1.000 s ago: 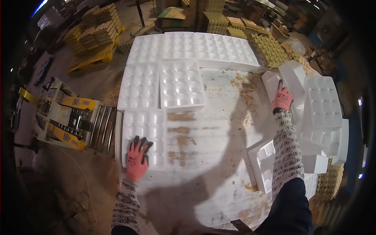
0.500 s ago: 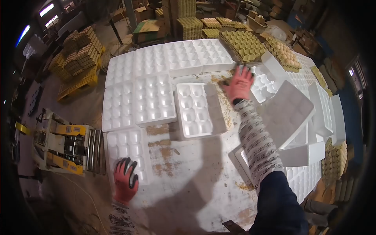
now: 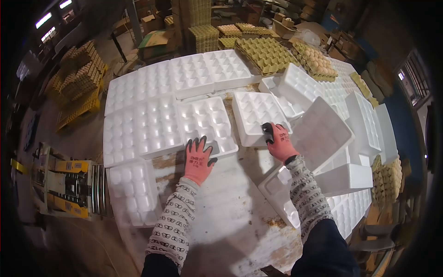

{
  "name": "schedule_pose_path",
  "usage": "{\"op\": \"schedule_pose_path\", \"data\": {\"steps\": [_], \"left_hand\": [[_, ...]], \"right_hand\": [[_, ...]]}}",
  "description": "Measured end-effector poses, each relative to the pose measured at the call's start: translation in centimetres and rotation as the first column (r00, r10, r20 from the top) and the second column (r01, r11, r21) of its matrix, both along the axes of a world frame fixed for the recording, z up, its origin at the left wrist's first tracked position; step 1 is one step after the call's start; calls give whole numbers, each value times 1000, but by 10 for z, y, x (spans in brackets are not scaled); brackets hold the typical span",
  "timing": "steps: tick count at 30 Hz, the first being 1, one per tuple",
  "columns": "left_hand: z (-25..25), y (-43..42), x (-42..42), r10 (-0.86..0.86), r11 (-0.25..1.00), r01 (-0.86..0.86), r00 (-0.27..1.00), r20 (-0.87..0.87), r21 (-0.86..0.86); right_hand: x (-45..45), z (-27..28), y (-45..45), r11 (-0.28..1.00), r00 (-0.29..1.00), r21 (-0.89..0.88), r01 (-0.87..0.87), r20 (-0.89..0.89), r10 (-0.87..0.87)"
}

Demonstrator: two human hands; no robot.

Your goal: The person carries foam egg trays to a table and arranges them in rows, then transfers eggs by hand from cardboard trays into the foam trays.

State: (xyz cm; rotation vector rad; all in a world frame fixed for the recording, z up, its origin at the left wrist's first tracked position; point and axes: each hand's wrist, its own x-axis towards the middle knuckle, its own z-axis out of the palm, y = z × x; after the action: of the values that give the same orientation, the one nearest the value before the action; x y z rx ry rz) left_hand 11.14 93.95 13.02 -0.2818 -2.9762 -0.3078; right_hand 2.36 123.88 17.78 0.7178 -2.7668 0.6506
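The white-topped worktable (image 3: 224, 203) carries all the foam trays. At its right side lies a loose pile, including a tilted foam tray (image 3: 320, 131) leaning on others. Along the far and left sides, foam egg trays (image 3: 154, 78) stand side by side in rows, cups upward.

The right-hand foam egg tray (image 3: 258, 108) is near the middle of the far half of the table, between the rows and the pile. A narrow gap separates it from the left-hand foam egg tray (image 3: 203, 115), which closes the right end of the second row.

The left hand (image 3: 198, 162) lies on the near edge of the left-hand tray with fingers spread, grasping nothing. It appears well placed to brace that tray; keep the palm flat and the pressure light, as foam cup walls probably dent under fingertips.

The right hand (image 3: 279, 142) has its fingers bent at the near right corner of the right-hand tray. Whether they grip or only press cannot be told. For good control, bear low on the side wall and keep the tray's edges parallel to its neighbour.

Loose brown debris (image 3: 276, 223) lies on the tabletop; grit under a base could prevent flat seating.
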Motion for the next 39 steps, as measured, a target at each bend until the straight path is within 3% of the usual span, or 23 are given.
{"op": "schedule_pose_path", "data": {"steps": [3, 5, 6, 9, 10, 12, 14, 16, 17, 18, 19, 21, 23, 24, 26, 28, 30, 31, 32, 33, 35, 37, 39], "left_hand": [[5, -11, -16, -22, 1000, 22, 999, 23, -22], [0, -15, -27, -9, 1000, 9, 1000, 3, 0], [0, -17, -33, -5, 1000, 5, 1000, -1, -14], [0, -22, -54, 24, 999, -24, 1000, 1, -40], [-1, -23, -60, 30, 999, -30, 1000, -6, -33], [-6, -25, -68, 36, 999, -37, 999, -30, -30], [-1, -22, -68, 33, 999, -35, 998, -52, -35], [2, -19, -60, 27, 999, -32, 990, -140, -34], [7, -12, -52, 19, 1000, -15, 986, -164, 27], [17, 0, -39, 11, 996, 6, 981, -192, 90], [27, 13, -30, 5, 988, 31, 974, -228, 154], [40, 46, -5, -27, 944, 93, 978, -205, 316], [63, 79, 26, -66, 869, 177, 967, -248, 461], [76, 92, 43, -105, 870, 244, 941, -322, 428], [103, 102, 77, -258, 867, 384, 892, -371, 318], [94, 94, 110, -287, 931, 312, 947, -147, 190], [83, 76, 150, -197, 974, 180, 973, 120, 139], [75, 63, 176, -140, 987, 121, 969, 202, 106], [65, 50, 201, -86, 995, 70, 958, 272, 67], [58, 36, 212, -43, 999, 35, 943, 331, 30], [47, 11, 221, 53, 999, -52, 962, 266, -9], [43, 1, 223, 188, 982, -177, 941, 282, -61], [38, -10, 207, 309, 951, -302, 928, 208, -66]], "right_hand": [[-40, -46, 0, 994, 999, -113, 3, 50, 3], [-65, -46, -9, 994, 950, -91, 61, 310, -30], [-67, -47, -17, 984, 953, -98, 148, 279, -115], [-91, -53, -23, 998, 986, 62, 2, 166, -12], [-85, -29, -31, 969, 980, 234, -78, 198, 31], [-52, 15, -43, 980, 976, 139, -139, -149, 160], [-22, 80, -41, 987, 909, -122, 103, -391, -144], [-20, 95, -6, 860, 746, -117, 497, -448, -492], [-24, 91, 15, 792, 726, -12, 610, -393, -565], [-33, 75, 43, 729, 762, 225, 647, -170, -625], [-31, 65, 54, 741, 743, 55, 669, -15, -670], [-19, 78, 59, 710, 716, 154, 688, 20, -698], [29, 106, 49, 779, 796, -165, 605, 125, -592], [51, 118, 40, 768, 834, -330, 549, 156, -530], [89, 145, 12, 663, 707, -415, 623, 661, -251], [92, 56, 44, 771, 758, -500, 394, 652, 35], [110, 35, 59, 916, 773, -325, 237, 634, 25], [131, 64, 48, 963, 769, -90, 255, 622, -146], [156, 40, 52, 951, 721, 218, 217, 621, -307], [180, 17, 58, 844, 686, 508, 172, 553, -472], [221, 27, 28, 704, 715, 710, 4, 491, -498], [233, -20, 18, 764, 815, 642, 55, 413, -406], [204, 1, -18, 837, 806, 520, 168, 417, -421]]}}
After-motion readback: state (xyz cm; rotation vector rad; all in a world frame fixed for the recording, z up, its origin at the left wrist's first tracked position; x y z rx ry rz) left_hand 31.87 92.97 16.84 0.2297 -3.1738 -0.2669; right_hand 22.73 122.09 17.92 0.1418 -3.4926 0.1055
